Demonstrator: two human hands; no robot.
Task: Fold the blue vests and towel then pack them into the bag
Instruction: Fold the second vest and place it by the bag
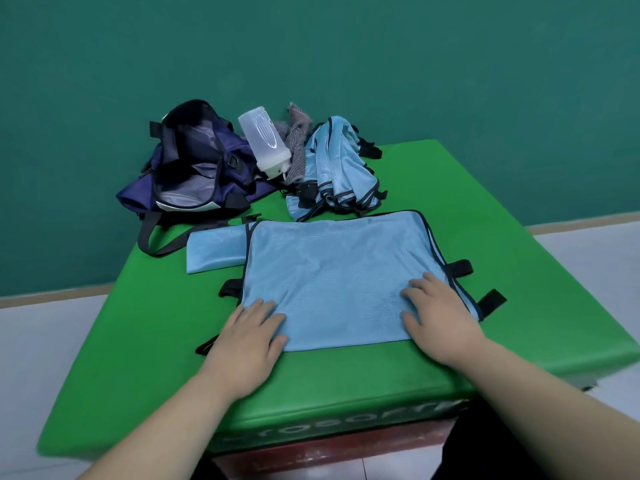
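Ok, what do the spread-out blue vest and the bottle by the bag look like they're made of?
The vest looks like thin synthetic mesh, faintly shiny, with a fine woven grain and dark binding. The bottle seems translucent plastic, matte and cloudy.

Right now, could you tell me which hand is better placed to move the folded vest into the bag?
Probably the left hand: the folded vest and the open bag both lie on its side, while the right hand would cross over.
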